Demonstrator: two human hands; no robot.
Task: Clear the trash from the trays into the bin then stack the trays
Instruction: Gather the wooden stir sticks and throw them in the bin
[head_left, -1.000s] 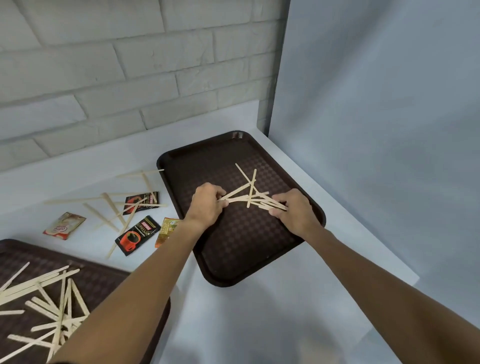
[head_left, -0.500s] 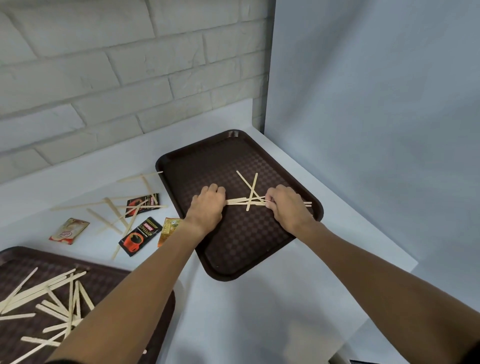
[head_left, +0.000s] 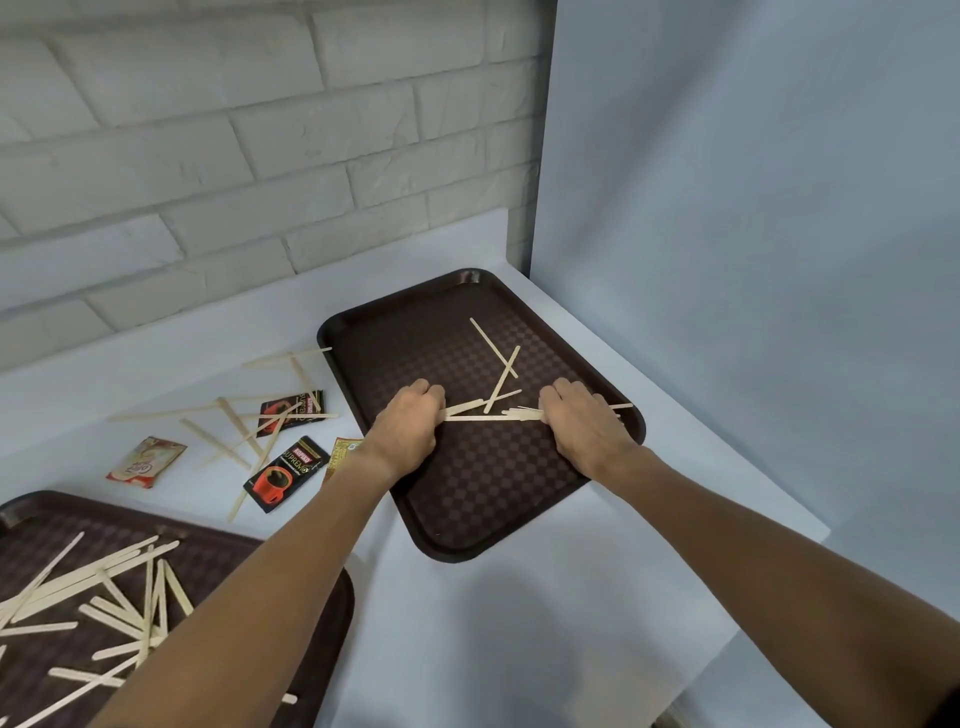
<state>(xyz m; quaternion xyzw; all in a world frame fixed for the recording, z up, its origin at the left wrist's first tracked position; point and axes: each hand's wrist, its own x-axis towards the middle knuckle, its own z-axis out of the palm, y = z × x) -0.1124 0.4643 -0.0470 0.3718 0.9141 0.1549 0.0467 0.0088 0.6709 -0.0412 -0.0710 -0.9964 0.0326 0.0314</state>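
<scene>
Both hands are curled down onto a bundle of wooden stir sticks (head_left: 488, 415), the left hand (head_left: 408, 431) gripping one end and the right hand (head_left: 584, 428) the other, low on the dark brown tray (head_left: 467, 525). Two more sticks (head_left: 498, 358) lie crossed just beyond the fingers. The tray sits on a white counter (head_left: 545, 623) in the corner by a white brick wall (head_left: 208, 156).

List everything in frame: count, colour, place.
far tray: one, dark brown, on the counter near the corner
sticks on far tray: several, pale wood, partly gathered between the hands
near tray: one, dark brown, lower left, partly out of frame
sticks on near tray: many, pale wood, scattered
loose sticks: several, pale wood, on the counter between the trays
sachets: four, two black and red, one cream and red, one yellow half hidden by the left wrist, on the counter
counter: one, white
brick wall: white, behind
left hand: grip closed on stick ends
right hand: grip closed on stick ends
</scene>
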